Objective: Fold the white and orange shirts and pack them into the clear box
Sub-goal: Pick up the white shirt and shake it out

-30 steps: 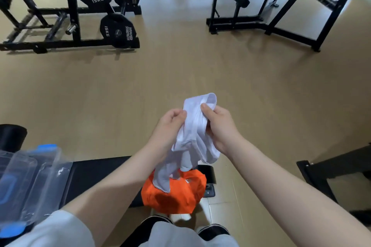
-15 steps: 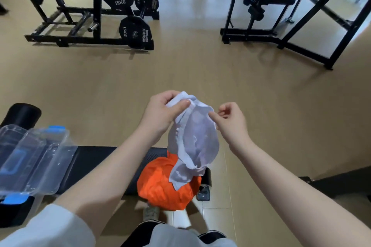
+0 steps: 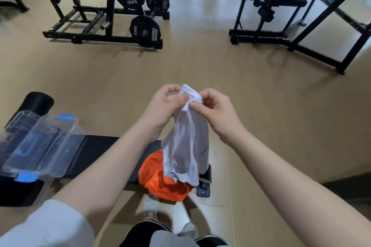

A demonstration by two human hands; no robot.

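Note:
A thin white shirt hangs bunched in the air in front of me. My left hand and my right hand both pinch its top edge, close together. Below it the orange shirt lies crumpled on the right end of a black bench, partly hidden by the white shirt. The clear box with blue clips rests on the bench's left part, its clear lid next to it.
A black roller pad sits behind the box. Weight racks with 15 kg plates stand at the back left and a black frame at the back right. Wooden floor lies between. My shoes are below the bench.
The white shirt has dropped longer and hangs straighter. My hands have come closer together at its top edge. The camera has tilted, showing more of the box and bench.

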